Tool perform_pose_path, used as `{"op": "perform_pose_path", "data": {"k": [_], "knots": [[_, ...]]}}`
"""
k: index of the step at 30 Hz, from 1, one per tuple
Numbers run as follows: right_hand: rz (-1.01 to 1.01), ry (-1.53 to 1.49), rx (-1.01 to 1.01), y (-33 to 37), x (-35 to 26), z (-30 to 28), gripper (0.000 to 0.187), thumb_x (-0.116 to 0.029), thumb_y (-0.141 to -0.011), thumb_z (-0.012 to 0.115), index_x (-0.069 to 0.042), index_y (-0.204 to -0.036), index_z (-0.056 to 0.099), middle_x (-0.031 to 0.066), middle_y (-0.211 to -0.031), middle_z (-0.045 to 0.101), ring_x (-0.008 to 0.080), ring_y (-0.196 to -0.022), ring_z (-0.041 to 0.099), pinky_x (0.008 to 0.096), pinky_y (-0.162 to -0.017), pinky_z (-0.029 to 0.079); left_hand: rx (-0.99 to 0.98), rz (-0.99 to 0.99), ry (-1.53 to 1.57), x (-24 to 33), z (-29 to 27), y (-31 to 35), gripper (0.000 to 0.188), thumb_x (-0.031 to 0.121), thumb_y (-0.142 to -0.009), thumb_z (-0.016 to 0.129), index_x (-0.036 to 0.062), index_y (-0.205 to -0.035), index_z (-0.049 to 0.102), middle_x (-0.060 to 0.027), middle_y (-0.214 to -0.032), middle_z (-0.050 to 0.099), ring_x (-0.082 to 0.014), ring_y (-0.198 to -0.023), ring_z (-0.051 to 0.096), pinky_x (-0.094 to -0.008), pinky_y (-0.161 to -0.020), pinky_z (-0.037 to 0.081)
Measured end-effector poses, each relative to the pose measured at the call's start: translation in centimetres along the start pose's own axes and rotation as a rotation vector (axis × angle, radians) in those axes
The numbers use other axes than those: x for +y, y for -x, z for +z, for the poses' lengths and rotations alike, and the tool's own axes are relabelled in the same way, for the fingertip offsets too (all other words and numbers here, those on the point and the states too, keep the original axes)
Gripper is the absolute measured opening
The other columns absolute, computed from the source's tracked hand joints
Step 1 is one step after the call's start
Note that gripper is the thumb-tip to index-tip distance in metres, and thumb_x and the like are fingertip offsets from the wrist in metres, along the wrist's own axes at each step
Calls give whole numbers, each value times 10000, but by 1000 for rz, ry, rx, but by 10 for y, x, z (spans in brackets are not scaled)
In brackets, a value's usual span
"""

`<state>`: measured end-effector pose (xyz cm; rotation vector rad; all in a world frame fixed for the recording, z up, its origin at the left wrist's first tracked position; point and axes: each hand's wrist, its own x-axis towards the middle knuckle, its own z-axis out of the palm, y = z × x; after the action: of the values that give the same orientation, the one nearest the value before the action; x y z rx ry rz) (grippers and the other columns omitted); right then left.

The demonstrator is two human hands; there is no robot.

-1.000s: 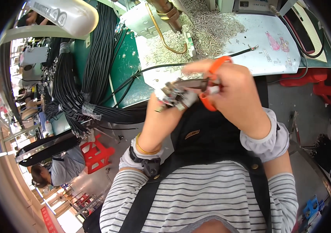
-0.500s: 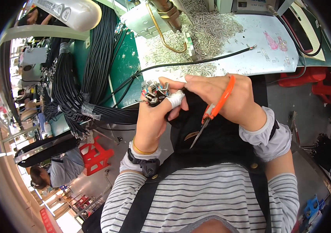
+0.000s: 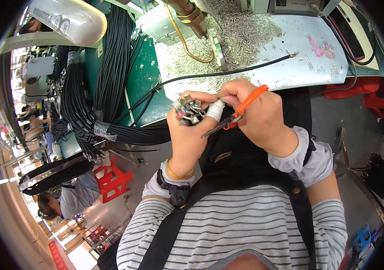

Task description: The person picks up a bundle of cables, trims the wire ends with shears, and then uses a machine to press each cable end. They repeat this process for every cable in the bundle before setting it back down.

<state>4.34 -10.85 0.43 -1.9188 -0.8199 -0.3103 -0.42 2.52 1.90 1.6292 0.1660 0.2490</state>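
Observation:
My left hand (image 3: pixel 184 141) is closed round a cluster of small metal connectors (image 3: pixel 189 109) with coloured wire ends poking out between thumb and fingers. White tape (image 3: pixel 215 109) wraps its thumb. Orange-handled scissors (image 3: pixel 251 100) hang in my right hand (image 3: pixel 267 120), their dark blades slanting down toward the left wrist. The right thumb and forefinger pinch together against the left fingertips; whatever lies between them is too small to make out. Both hands are held above the black apron (image 3: pixel 246 166), just off the table's near edge.
A single black cable (image 3: pixel 228 72) crosses the metal work plate (image 3: pixel 273 74), which carries many tiny silvery pieces (image 3: pixel 246 38). Above it stands a machine with a copper-coloured tube (image 3: pixel 184 38). Thick black cable bundles (image 3: pixel 79 99) lie left. Red stools (image 3: pixel 111 180) and another person (image 3: pixel 77 195) are beyond.
The hands have come closer together, the left shifting slightly right and the right slightly left. The scissor blades have swung from pointing downward to pointing more leftward, near my left hand.

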Motion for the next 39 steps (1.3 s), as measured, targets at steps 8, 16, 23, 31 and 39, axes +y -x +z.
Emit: {"op": "perform_pose_path", "data": {"k": [8,16,23,31,39], "knots": [[485,-731,90,-2,-6,4,103,-49,-776,592,-9,-769,498,79,-711,594,84,-587,555,231,-469,421,93,-298,179,19,5,1,130,-45,-764,550,8,-877,513,5,-643,456,-34,-419,320,-186,-378,225],[355,-118,-308,2,-4,-23,278,-189,-705,696,-10,-637,494,64,-541,543,92,-470,528,264,-402,364,86,-270,308,17,-1,4,132,-4,-743,624,26,-861,573,31,-667,515,-9,-503,402,-156,-405,266],[479,-238,-278,10,-3,-12,273,-171,-737,667,-6,-618,486,40,-507,508,99,-438,510,272,-384,343,67,-323,149,22,0,-7,112,2,-753,611,22,-853,564,34,-630,484,-13,-467,373,-168,-386,244],[716,-598,15,-21,17,-14,225,-193,-823,572,-12,-720,489,-4,-518,467,78,-420,458,209,-370,359,-92,-477,479,4,-6,-68,79,42,-793,566,21,-860,532,30,-579,434,-27,-411,302,-181,-362,211],[724,-576,-52,-59,30,-8,226,-205,-834,556,-5,-754,489,-20,-520,407,56,-389,388,206,-357,339,-129,-528,407,9,-10,-83,91,36,-785,572,18,-853,515,20,-581,434,-28,-391,287,-175,-350,203]]}}
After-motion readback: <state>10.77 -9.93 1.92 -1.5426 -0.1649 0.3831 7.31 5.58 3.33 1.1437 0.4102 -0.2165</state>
